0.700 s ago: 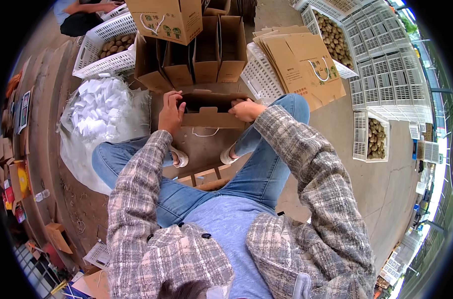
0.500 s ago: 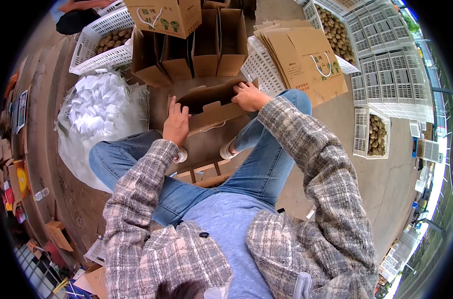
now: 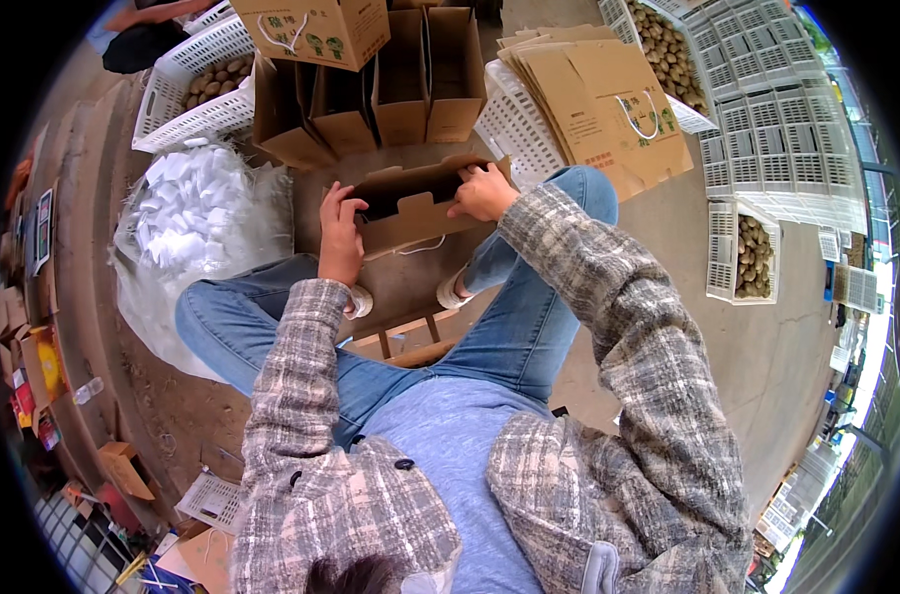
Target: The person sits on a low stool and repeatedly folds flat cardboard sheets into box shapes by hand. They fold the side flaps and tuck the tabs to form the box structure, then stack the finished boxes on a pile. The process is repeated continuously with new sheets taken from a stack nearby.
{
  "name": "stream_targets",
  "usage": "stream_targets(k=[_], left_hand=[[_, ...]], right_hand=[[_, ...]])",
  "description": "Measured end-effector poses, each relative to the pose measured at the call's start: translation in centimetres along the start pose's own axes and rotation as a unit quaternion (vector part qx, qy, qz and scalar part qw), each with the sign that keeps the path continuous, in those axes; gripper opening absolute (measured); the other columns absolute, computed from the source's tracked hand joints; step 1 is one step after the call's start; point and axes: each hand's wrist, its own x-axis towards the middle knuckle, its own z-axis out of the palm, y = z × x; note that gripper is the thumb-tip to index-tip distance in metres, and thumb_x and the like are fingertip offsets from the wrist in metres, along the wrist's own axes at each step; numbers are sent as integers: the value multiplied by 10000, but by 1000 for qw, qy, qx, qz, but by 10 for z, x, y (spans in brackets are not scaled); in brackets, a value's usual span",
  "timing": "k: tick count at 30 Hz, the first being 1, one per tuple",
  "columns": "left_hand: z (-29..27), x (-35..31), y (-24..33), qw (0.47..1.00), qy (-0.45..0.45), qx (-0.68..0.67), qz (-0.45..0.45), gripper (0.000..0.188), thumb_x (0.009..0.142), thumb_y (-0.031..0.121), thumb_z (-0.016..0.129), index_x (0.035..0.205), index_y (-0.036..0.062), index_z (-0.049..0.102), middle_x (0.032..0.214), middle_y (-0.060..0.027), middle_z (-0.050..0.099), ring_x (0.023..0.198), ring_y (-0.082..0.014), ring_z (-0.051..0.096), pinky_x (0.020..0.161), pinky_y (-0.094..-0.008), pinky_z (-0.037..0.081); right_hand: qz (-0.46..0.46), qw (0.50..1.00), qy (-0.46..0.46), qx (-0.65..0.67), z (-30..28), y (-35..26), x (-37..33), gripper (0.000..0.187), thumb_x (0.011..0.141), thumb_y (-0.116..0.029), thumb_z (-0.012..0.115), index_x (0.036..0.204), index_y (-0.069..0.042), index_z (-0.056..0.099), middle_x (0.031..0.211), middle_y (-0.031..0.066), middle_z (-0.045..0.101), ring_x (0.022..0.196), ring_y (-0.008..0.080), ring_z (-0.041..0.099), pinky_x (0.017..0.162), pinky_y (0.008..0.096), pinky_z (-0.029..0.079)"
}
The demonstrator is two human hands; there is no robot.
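Observation:
A brown cardboard carrier box (image 3: 410, 230) stands on the floor between my feet. Its top is open, its flaps stick up, and a white cord handle hangs on the near side. My left hand (image 3: 341, 236) grips its left end, fingers bent over the rim. At the right end, my right hand (image 3: 484, 192) has its fingers curled over the edge. Beyond it stand several open brown boxes (image 3: 402, 121) in a row, with a printed box (image 3: 316, 35) on top of them.
Left of my knee lies a clear sack of white foam pieces (image 3: 188, 213). A white crate (image 3: 163, 104) holds round brown produce. Flattened printed boxes (image 3: 593, 109) lie on another crate (image 3: 514, 119) at the right. Farther right are stacked white crates (image 3: 776, 139) and a produce crate (image 3: 719, 252).
My left hand has shifted slightly left and up along the box's end. My right hand has drawn its fingers inward at the right end. The view has shifted slightly.

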Motion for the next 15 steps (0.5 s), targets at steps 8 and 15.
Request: stream_targets(k=[8,15], left_hand=[[-1,-9,5,998,53,34,0,364,813,-139,580,1122,54,571,1395,-157,462,1398,-372,383,1146,-443,388],[2,5,49,970,51,195,-137,331,822,-84,591,1128,35,548,1303,-160,483,1273,-353,473,1022,-397,493]], right_hand=[[33,998,-48,-24,-1,-7,1,540,868,-658,579,1115,-220,775,1298,83,617,1286,242,486,1030,486,330],[14,999,12,-35,14,-12,6,514,877,-591,608,1065,-141,772,1228,143,616,1223,314,491,998,487,358]])
